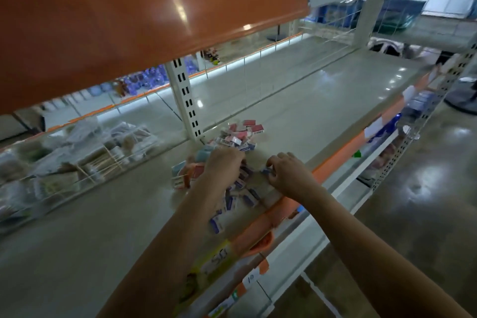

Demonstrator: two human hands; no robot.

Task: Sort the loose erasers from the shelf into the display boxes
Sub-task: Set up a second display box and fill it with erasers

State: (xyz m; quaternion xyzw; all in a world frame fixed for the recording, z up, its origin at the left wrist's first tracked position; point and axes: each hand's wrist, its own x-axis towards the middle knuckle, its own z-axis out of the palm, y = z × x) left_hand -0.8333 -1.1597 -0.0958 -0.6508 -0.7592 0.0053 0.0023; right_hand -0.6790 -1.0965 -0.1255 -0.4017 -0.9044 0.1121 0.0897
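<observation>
A heap of loose erasers lies on the grey shelf [296,116] near its front edge. Pink and red-sleeved erasers [242,134] sit at the back of the heap, blue-sleeved ones [232,201] trail toward the front. My left hand [223,164] reaches down into the middle of the heap with curled fingers; what it holds is hidden. To its right, my right hand [287,171] pinches a small blue-sleeved eraser [266,170] between thumb and fingers. Small upright boxes [185,174] stand at the heap's left side. The picture is blurred.
An orange shelf front [129,20] hangs low above the work area. A white slotted upright [184,100] stands just behind the heap. Clear bins with packaged goods [64,160] fill the shelf's left. Price tags [219,258] line the orange front edge. Polished floor [426,201] lies to the right.
</observation>
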